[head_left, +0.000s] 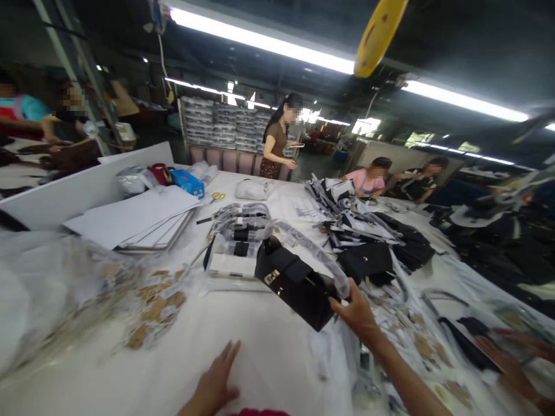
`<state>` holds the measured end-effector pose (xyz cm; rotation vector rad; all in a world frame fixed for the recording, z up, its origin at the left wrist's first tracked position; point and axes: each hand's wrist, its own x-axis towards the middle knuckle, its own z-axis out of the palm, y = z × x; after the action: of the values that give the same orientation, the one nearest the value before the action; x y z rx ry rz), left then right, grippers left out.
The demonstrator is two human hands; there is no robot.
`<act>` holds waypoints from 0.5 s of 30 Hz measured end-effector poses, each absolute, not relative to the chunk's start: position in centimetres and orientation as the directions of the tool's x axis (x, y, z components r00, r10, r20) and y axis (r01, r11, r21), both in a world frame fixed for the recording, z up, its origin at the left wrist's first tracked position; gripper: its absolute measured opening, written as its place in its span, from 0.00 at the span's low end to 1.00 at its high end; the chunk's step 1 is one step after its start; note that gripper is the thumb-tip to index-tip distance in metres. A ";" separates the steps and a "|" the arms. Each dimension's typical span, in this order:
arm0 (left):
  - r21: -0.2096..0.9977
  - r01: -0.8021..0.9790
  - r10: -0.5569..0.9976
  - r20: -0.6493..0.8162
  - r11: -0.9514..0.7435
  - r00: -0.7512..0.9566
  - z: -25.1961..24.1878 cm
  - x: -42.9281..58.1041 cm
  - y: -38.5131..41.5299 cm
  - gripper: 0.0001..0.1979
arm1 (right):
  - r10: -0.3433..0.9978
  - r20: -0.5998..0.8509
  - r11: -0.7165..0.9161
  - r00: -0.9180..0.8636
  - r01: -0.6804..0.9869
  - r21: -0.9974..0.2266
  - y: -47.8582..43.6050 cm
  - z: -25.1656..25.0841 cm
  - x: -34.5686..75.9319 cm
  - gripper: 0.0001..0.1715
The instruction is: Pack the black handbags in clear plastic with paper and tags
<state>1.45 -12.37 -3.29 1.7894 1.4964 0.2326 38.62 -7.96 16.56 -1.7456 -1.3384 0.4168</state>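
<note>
My right hand [356, 312] grips one end of a small black handbag [295, 283] with a gold clasp, holding it above the white table [260, 346]. A clear plastic-wrapped strap [312, 248] arches over the bag. My left hand [217, 375] rests flat on the white table cover near the front edge, fingers stretched out, holding nothing.
A stack of white boards [134, 222] lies at the left, with clear bags of brown tags [151, 306] in front. Piled black bags and straps [373, 242] cover the right side. Another person's hand [511, 358] reaches in at the far right. Several people work in the background.
</note>
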 end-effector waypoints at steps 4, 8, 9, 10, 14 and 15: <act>0.922 0.357 0.973 -0.201 0.148 0.117 0.1 -3.2 -10.0 0.49 | 0.946 0.138 -0.041 0.295 0.528 -0.848 -11.3 12.0 34.3 0.23; 0.945 0.319 0.950 -0.161 0.071 0.267 1.0 -6.1 -9.9 0.43 | 0.991 -0.017 -0.074 0.130 0.448 -0.891 -13.3 6.5 28.9 0.16; 0.937 0.346 0.946 -0.159 0.054 0.283 0.9 -6.6 -10.1 0.41 | 0.991 -0.032 -0.087 0.130 0.438 -0.895 -13.5 5.6 28.0 0.15; 0.928 0.370 0.946 -0.156 0.042 0.283 0.9 -6.9 -10.3 0.40 | 0.990 -0.037 -0.093 0.137 0.427 -0.899 -13.6 5.1 27.4 0.16; 0.930 0.361 0.939 -0.066 -0.065 0.339 1.5 -7.9 -10.1 0.37 | 0.984 -0.026 -0.094 0.178 0.387 -0.917 -12.7 5.5 27.2 0.29; 0.931 0.353 0.934 -0.038 -0.096 0.355 1.9 -7.9 -9.9 0.36 | 0.975 -0.024 -0.111 0.223 0.388 -0.915 -12.7 6.1 27.2 0.32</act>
<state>-7.88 -9.93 1.88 1.6484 1.1695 0.7517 27.23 -12.73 6.09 -1.6509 -1.2950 0.8728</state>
